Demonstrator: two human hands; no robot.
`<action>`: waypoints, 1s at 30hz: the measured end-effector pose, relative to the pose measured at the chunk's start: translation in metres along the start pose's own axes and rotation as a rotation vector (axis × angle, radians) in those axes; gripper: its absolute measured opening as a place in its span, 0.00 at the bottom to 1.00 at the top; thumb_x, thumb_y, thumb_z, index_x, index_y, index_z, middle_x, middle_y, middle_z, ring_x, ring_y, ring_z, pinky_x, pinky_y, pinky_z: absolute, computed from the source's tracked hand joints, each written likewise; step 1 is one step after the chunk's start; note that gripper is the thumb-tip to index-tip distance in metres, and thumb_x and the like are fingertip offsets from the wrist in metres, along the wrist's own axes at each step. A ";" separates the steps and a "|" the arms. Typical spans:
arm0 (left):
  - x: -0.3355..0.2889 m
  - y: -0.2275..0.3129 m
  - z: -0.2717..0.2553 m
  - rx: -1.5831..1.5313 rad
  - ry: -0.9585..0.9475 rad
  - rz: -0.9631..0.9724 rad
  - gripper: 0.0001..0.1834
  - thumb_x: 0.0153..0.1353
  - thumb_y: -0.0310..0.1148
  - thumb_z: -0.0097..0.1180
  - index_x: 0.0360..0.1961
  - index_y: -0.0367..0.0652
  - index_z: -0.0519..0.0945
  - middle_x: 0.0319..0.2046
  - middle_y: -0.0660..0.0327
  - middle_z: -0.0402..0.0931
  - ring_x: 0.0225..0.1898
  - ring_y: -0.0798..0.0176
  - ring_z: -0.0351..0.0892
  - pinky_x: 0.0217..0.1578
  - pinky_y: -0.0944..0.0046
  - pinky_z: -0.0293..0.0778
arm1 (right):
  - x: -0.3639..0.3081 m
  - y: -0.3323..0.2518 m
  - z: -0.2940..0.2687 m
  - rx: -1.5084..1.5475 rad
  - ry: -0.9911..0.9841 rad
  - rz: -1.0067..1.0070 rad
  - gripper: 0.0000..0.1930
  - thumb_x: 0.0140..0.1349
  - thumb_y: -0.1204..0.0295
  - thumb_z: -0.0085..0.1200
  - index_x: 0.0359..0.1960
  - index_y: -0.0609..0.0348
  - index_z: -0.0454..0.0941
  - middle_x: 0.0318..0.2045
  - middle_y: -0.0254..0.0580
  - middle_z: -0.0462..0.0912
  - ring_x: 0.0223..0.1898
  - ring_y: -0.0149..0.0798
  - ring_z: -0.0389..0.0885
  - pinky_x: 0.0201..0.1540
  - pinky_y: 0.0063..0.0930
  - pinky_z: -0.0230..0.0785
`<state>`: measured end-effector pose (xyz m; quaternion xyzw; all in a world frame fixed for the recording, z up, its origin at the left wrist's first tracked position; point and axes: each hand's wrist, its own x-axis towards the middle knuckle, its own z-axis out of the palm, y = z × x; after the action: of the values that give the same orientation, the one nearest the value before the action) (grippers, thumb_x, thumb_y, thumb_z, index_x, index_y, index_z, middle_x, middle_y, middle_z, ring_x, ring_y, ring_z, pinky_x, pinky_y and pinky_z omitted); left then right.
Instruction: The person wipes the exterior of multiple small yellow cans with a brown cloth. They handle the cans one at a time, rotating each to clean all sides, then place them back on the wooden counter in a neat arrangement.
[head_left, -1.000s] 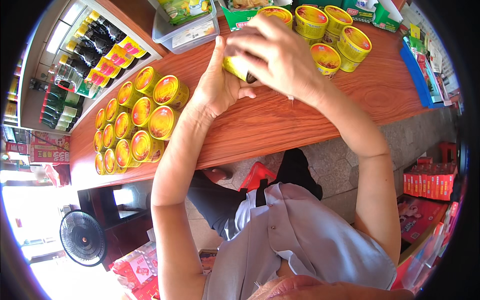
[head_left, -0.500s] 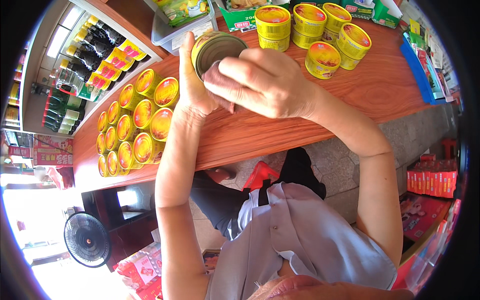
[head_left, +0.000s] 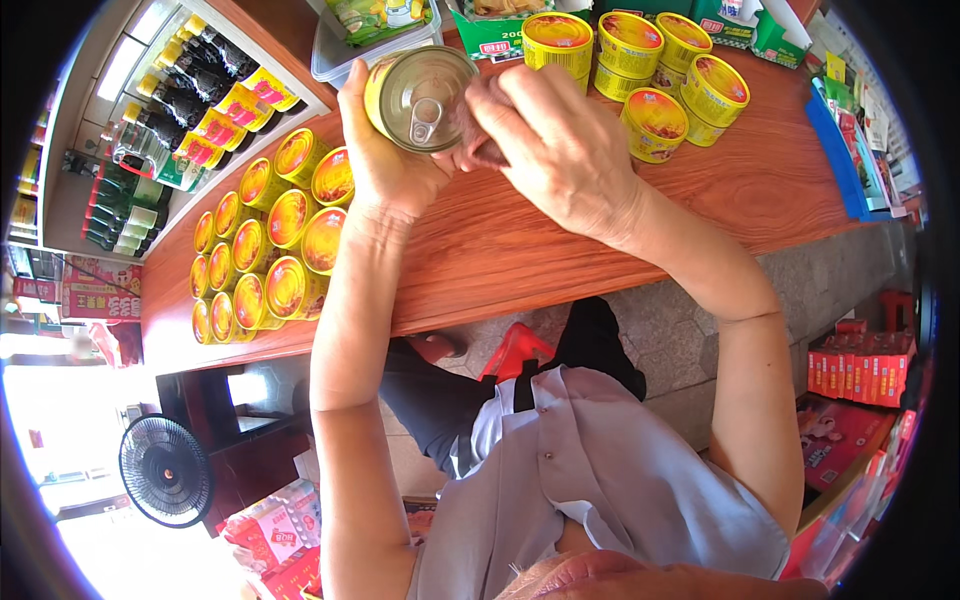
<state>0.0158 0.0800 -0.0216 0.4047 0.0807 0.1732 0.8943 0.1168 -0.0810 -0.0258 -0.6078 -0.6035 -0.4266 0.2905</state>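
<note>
My left hand [head_left: 388, 180] is closed round a yellow can [head_left: 412, 88], which is tilted so that its bare metal end with a pull tab faces me. A brownish-red cloth [head_left: 486, 150] is bunched in the fingers of my right hand [head_left: 570, 150], against the right edge of the can. Part of the cloth is hidden under those fingers. To the left of my left forearm, several yellow cans [head_left: 288, 222] with red-and-orange tops stand in rows. Beyond my right hand is another group of such cans [head_left: 655, 125], some stacked two high.
The wooden counter [head_left: 480, 260] bears all the cans. Along its back are a clear plastic tub [head_left: 385, 48] and green cartons [head_left: 494, 38]. A blue tray [head_left: 840, 155] lies at the right end. Bottles [head_left: 220, 95] fill a shelf on the left; a black fan [head_left: 166, 470] stands below.
The can has turned, bringing its pull-tab end into view. My right hand with the cloth has shifted from across the can's end to its right edge.
</note>
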 end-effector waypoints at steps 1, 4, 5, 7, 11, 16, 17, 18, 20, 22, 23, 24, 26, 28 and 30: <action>0.000 -0.001 0.004 0.018 0.120 0.063 0.41 0.65 0.73 0.44 0.56 0.45 0.79 0.45 0.57 0.84 0.46 0.55 0.84 0.38 0.52 0.83 | -0.002 -0.005 0.000 0.041 -0.053 0.021 0.24 0.43 0.71 0.70 0.47 0.61 0.85 0.39 0.35 0.76 0.36 0.37 0.80 0.32 0.29 0.77; 0.001 -0.010 0.005 0.056 0.147 0.092 0.39 0.66 0.70 0.48 0.56 0.44 0.79 0.51 0.56 0.82 0.53 0.55 0.81 0.55 0.52 0.79 | -0.005 -0.005 0.002 0.181 -0.032 -0.065 0.22 0.42 0.72 0.68 0.45 0.61 0.85 0.38 0.36 0.77 0.34 0.37 0.79 0.30 0.29 0.77; 0.001 -0.013 0.007 0.086 0.147 0.090 0.38 0.66 0.70 0.47 0.56 0.45 0.79 0.51 0.56 0.82 0.53 0.55 0.81 0.56 0.52 0.78 | -0.006 -0.004 0.002 0.212 -0.019 -0.097 0.23 0.42 0.72 0.68 0.45 0.61 0.86 0.38 0.36 0.78 0.34 0.37 0.79 0.30 0.29 0.77; -0.003 -0.018 0.021 0.087 0.210 0.075 0.38 0.67 0.70 0.47 0.56 0.46 0.80 0.51 0.56 0.83 0.54 0.55 0.81 0.56 0.52 0.78 | -0.006 0.001 0.005 0.271 0.065 -0.126 0.25 0.39 0.74 0.67 0.46 0.60 0.86 0.41 0.38 0.80 0.34 0.38 0.81 0.32 0.30 0.78; -0.006 -0.020 0.010 -0.015 -0.091 -0.276 0.41 0.67 0.75 0.39 0.50 0.48 0.81 0.38 0.59 0.84 0.31 0.59 0.83 0.32 0.54 0.82 | 0.000 0.012 -0.002 0.268 0.148 -0.077 0.32 0.30 0.75 0.74 0.47 0.57 0.86 0.41 0.42 0.81 0.38 0.42 0.84 0.37 0.34 0.79; -0.007 -0.011 0.013 0.273 -0.020 0.019 0.39 0.69 0.72 0.39 0.51 0.45 0.79 0.36 0.61 0.84 0.29 0.65 0.82 0.22 0.60 0.78 | 0.023 0.026 -0.014 0.199 0.103 0.118 0.20 0.49 0.76 0.72 0.46 0.61 0.83 0.42 0.43 0.81 0.41 0.43 0.83 0.42 0.34 0.78; -0.006 -0.005 0.011 0.354 -0.023 0.094 0.38 0.70 0.70 0.40 0.52 0.44 0.79 0.37 0.61 0.84 0.31 0.66 0.83 0.23 0.61 0.78 | 0.034 0.023 -0.021 0.186 0.028 0.210 0.14 0.56 0.76 0.70 0.43 0.63 0.82 0.40 0.45 0.80 0.40 0.44 0.82 0.40 0.35 0.77; -0.009 -0.004 0.016 0.485 0.095 0.230 0.35 0.71 0.66 0.44 0.52 0.44 0.79 0.38 0.62 0.84 0.32 0.68 0.83 0.29 0.65 0.79 | 0.030 0.030 -0.013 0.292 0.038 0.283 0.16 0.47 0.79 0.72 0.37 0.63 0.79 0.36 0.43 0.78 0.38 0.45 0.82 0.39 0.35 0.76; -0.006 0.001 0.011 0.652 0.101 0.450 0.28 0.68 0.56 0.59 0.51 0.40 0.78 0.41 0.60 0.85 0.38 0.69 0.83 0.39 0.67 0.80 | 0.027 0.046 -0.005 0.615 0.019 0.393 0.13 0.55 0.77 0.69 0.39 0.62 0.79 0.36 0.45 0.80 0.36 0.44 0.83 0.40 0.35 0.76; -0.014 0.011 0.011 0.895 0.124 0.518 0.29 0.61 0.49 0.72 0.49 0.37 0.77 0.42 0.57 0.85 0.42 0.68 0.84 0.44 0.66 0.80 | 0.014 0.050 -0.009 0.877 -0.156 0.435 0.30 0.54 0.75 0.72 0.60 0.60 0.78 0.50 0.42 0.84 0.47 0.35 0.85 0.51 0.30 0.79; -0.013 0.009 0.007 0.974 0.161 0.573 0.32 0.56 0.51 0.76 0.48 0.37 0.77 0.39 0.54 0.86 0.40 0.63 0.86 0.43 0.62 0.82 | 0.018 0.044 -0.021 0.983 -0.377 0.527 0.36 0.59 0.71 0.71 0.69 0.57 0.70 0.56 0.41 0.82 0.52 0.31 0.83 0.57 0.29 0.77; -0.017 0.010 0.008 1.178 0.189 0.656 0.33 0.54 0.51 0.77 0.47 0.37 0.77 0.38 0.51 0.86 0.39 0.60 0.87 0.42 0.61 0.82 | 0.019 0.037 -0.028 0.939 -0.438 0.469 0.39 0.57 0.69 0.73 0.70 0.55 0.70 0.58 0.41 0.82 0.53 0.32 0.82 0.58 0.30 0.76; -0.013 0.007 0.006 1.350 0.185 0.765 0.37 0.48 0.53 0.80 0.47 0.36 0.75 0.34 0.47 0.86 0.36 0.51 0.90 0.39 0.56 0.84 | 0.012 0.029 -0.023 0.761 -0.358 0.355 0.45 0.48 0.65 0.79 0.70 0.49 0.70 0.57 0.44 0.81 0.53 0.40 0.83 0.56 0.34 0.77; -0.015 0.006 0.009 1.394 0.163 0.734 0.41 0.47 0.54 0.80 0.50 0.37 0.73 0.34 0.48 0.86 0.35 0.50 0.90 0.37 0.55 0.84 | 0.016 0.020 -0.029 0.565 -0.412 0.391 0.46 0.46 0.65 0.79 0.70 0.49 0.70 0.53 0.45 0.81 0.50 0.45 0.83 0.53 0.38 0.78; -0.019 -0.001 0.013 1.468 0.119 0.706 0.49 0.44 0.57 0.81 0.56 0.38 0.67 0.35 0.50 0.86 0.34 0.47 0.89 0.34 0.52 0.84 | 0.008 0.015 -0.018 0.471 -0.328 0.331 0.47 0.43 0.67 0.79 0.69 0.50 0.71 0.47 0.47 0.81 0.45 0.53 0.83 0.48 0.44 0.77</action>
<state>0.0018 0.0632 -0.0135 0.8792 0.0887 0.3688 0.2884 0.1278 -0.0940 -0.0076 -0.6744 -0.6173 -0.1188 0.3872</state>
